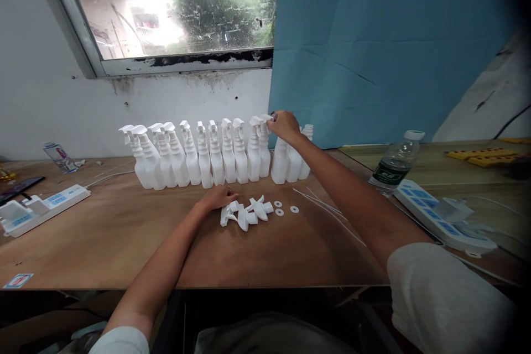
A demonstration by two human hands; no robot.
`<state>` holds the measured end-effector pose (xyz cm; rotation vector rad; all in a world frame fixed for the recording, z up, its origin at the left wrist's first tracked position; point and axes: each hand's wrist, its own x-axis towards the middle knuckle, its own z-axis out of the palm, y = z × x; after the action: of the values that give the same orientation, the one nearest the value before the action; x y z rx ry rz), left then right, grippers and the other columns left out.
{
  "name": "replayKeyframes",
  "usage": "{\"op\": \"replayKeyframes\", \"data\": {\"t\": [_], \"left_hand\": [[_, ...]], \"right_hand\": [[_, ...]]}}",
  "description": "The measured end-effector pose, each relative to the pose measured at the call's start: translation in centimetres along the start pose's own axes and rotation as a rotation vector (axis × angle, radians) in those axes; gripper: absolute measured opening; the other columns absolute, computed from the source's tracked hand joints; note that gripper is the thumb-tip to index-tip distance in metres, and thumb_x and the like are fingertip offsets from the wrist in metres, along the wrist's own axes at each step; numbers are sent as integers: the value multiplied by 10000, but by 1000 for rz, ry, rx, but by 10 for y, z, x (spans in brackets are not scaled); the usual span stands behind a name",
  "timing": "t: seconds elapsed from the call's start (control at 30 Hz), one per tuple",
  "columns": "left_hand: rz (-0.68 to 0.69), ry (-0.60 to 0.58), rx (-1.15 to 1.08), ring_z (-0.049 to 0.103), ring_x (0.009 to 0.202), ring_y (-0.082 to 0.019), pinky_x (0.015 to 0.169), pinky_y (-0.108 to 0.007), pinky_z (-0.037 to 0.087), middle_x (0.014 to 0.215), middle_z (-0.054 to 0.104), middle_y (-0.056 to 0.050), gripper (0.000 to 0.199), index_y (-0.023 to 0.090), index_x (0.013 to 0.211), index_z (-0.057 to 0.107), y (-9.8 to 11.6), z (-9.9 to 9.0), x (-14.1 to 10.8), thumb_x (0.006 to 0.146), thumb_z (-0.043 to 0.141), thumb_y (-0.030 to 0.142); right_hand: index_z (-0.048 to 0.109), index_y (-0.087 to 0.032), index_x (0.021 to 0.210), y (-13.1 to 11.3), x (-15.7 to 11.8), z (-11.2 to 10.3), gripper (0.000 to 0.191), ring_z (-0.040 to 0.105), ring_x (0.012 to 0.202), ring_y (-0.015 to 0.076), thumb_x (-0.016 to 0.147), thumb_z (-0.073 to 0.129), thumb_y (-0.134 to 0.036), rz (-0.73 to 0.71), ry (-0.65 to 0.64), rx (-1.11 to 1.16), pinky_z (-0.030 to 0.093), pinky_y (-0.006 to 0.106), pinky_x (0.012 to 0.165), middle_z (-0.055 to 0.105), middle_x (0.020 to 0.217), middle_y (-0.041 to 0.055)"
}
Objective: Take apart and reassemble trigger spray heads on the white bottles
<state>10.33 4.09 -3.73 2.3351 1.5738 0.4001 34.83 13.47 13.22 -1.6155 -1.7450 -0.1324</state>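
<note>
In the head view, my right hand reaches to the top of the row of white spray bottles, which stand upright on the wooden tabletop along the wall. Its thumb and fingers are drawn together beside the rightmost fitted trigger head; from here I cannot tell whether they pinch it or only brush it. My left hand rests low, fingers curled, at the edge of the loose trigger sprayers; whether it pinches one, I cannot tell.

My worry is the tight spacing: a sideways push from the right wrist or forearm could tip a light-looking bottle and knock its neighbours over. Pressing a trigger head off-axis could cross its thread. The flat white washers are thin, so a dragging finger could scatter them, and the right sleeve or forearm could catch the thin white tubes.

Counting, I get eleven bottles with heads and three more to their right, at least one with a bare threaded neck. Three sprayers seem to lie loose, though they overlap. There are three washers, several tubes, two clear drink bottles and two power strips.
</note>
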Motion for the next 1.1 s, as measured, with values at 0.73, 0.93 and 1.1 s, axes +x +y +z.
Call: {"op": "replayKeyframes", "data": {"t": [0.73, 0.93, 1.1], "left_hand": [[253, 275, -722, 582, 1027, -216, 843, -316, 482, 1201, 588, -112, 592, 194, 1205, 485, 62, -6, -12, 803, 572, 620], [298, 154, -1060, 496, 1243, -298, 1010, -440, 439, 1401, 435, -157, 1038, 261, 1407, 217, 98, 3, -24, 597, 848, 417], [268, 246, -1121, 540, 1190, -280, 999, -446, 455, 1355, 474, -131, 951, 273, 1390, 238, 99, 4, -28, 648, 828, 351]], "right_hand": [[340, -224, 630, -26, -79, -64, 227, 353, 541, 132, 760, 521, -266, -204, 496, 90, 294, 290, 563, 380, 555, -20], [387, -220, 686, -35, -102, -58, 231, 466, 634, 152, 848, 491, -348, -162, 433, 289, 372, 293, 633, 446, 639, -4], [490, -237, 808, -33, -107, -60, 359, 480, 611, 121, 841, 520, -594, -177, 159, 766, 380, 253, 537, 549, 800, 5]]}}
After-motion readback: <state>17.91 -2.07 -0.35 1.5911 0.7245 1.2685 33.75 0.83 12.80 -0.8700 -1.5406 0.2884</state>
